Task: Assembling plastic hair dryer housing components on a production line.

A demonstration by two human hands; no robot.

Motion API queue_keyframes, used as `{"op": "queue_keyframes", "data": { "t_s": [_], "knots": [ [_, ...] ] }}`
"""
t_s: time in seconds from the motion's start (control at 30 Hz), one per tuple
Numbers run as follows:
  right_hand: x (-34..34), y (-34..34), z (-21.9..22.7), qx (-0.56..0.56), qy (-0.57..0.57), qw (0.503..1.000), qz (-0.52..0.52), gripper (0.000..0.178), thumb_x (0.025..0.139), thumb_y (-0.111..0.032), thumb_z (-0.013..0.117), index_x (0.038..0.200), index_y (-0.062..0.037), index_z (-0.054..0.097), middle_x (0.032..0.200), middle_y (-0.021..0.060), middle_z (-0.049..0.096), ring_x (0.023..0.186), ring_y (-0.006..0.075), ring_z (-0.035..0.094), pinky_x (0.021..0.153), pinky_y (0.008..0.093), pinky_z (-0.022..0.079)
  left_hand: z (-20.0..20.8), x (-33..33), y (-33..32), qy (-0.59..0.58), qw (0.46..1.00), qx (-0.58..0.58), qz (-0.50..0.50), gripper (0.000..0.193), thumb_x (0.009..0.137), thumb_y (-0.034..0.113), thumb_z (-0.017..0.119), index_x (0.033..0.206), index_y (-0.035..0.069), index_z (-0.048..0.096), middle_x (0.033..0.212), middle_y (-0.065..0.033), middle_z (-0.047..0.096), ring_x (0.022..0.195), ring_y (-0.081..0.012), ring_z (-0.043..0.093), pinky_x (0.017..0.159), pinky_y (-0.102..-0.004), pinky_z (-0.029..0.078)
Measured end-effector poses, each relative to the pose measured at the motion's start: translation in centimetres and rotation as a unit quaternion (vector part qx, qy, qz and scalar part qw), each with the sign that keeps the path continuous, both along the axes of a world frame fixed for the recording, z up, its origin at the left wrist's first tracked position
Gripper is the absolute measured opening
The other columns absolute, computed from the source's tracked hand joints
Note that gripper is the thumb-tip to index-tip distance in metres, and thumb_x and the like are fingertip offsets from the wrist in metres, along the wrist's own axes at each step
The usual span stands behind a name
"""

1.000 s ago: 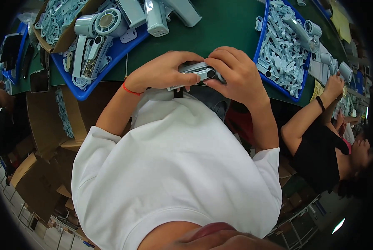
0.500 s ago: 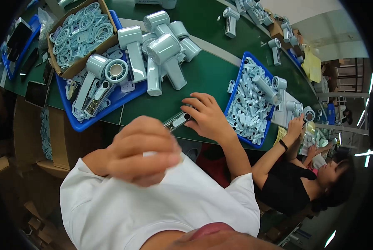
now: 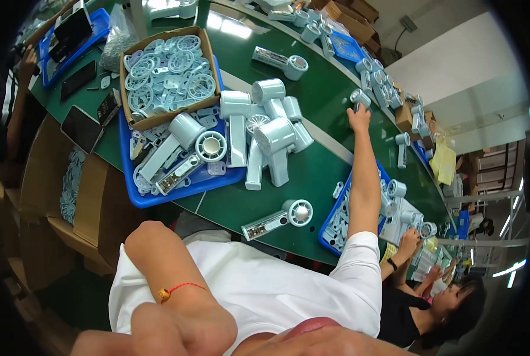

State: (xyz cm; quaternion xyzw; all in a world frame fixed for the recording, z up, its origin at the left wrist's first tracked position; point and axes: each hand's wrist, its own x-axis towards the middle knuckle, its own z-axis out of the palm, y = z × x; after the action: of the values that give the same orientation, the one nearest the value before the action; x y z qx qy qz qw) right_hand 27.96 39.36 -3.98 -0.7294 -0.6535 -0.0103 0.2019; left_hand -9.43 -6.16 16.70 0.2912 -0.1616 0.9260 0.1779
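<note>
My right arm stretches far across the green table, and my right hand (image 3: 358,120) is closed on a pale blue handheld fan (image 3: 360,97); its handle is mostly hidden by the fingers. My left hand (image 3: 176,332) is raised close at the lower edge, with its fingers bent; the fingertips are out of sight, so anything in them is hidden. On the near table edge lies another handheld fan (image 3: 274,222), its handle uncovered so that inner parts show. Left of it, several fan housings (image 3: 274,136) are piled together beside a blue tray (image 3: 208,184).
A cardboard box (image 3: 214,62) of pale blue rings stands on the tray's back. At right is a blue bin (image 3: 331,246) of small parts. A fan (image 3: 281,62) lies farther back. Two phones (image 3: 82,128) rest at left. A co-worker in black (image 3: 413,317) sits at right.
My right hand has left the fan at the near edge and reached far out to another fan. My left hand has come down and nearer. The view has shifted, showing more of the table's back.
</note>
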Motion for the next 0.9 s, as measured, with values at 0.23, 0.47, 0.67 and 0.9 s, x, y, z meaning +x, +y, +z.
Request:
{"op": "queue_keyframes", "data": {
  "t_s": [0.23, 0.47, 0.67, 0.9],
  "knots": [
    [-1.5, -1.6, 2.3, -0.106, -0.062, 0.992, -0.012, 0.08, 0.069, -0.03, 0.061, 0.138, -0.025, 0.021, 0.11, 0.0324, 0.049, 0.095, 0.0474, 0.056, 0.085, 0.0491, 0.046, 4.2, 2.5, 6.1, -0.122, 0.919, -0.153, 0.342, 0.024, 0.087, 0.024, 0.056, 0.108, 0.033, 0.063, 0.12, 0.0197, 0.055, 0.118, -0.0022, 0.038, 0.087, -0.0308, 0.031],
    [-8.6, -13.9, 10.7, -0.327, -0.208, 0.911, 0.142, 0.081, 0.073, -0.047, 0.06, 0.141, -0.0173, 0.026, 0.104, 0.0233, 0.062, 0.094, 0.0388, 0.061, 0.085, 0.0447, 0.047, 2.2, 1.7, 6.1, -0.083, 0.91, -0.215, 0.345, 0.027, 0.09, 0.024, 0.052, 0.114, 0.033, 0.059, 0.123, 0.0211, 0.053, 0.115, -0.0013, 0.038, 0.088, -0.0328, 0.028],
    [-13.4, -5.7, 9.9, -0.072, -0.052, 0.96, 0.267, 0.046, 0.08, -0.024, 0.062, 0.124, -0.0145, 0.052, 0.115, 0.0139, 0.058, 0.108, 0.0265, 0.055, 0.088, 0.0336, 0.045, 1.1, -0.6, 4.1, 0.286, 0.914, -0.228, 0.177, 0.032, 0.092, 0.027, 0.049, 0.123, 0.035, 0.055, 0.128, 0.0226, 0.049, 0.107, -0.0029, 0.039, 0.088, -0.0324, 0.026],
    [-19.9, 0.9, 5.1, -0.183, -0.271, 0.928, 0.18, 0.064, 0.072, -0.028, 0.072, 0.131, -0.0299, 0.045, 0.131, 0.0042, 0.048, 0.119, 0.0315, 0.043, 0.097, 0.0515, 0.035, -0.8, -3.0, -0.8, 0.298, 0.908, -0.284, -0.082, 0.035, 0.091, 0.028, 0.052, 0.124, 0.036, 0.054, 0.131, 0.0245, 0.045, 0.108, -0.0045, 0.039, 0.088, -0.0333, 0.026]
  ]
}}
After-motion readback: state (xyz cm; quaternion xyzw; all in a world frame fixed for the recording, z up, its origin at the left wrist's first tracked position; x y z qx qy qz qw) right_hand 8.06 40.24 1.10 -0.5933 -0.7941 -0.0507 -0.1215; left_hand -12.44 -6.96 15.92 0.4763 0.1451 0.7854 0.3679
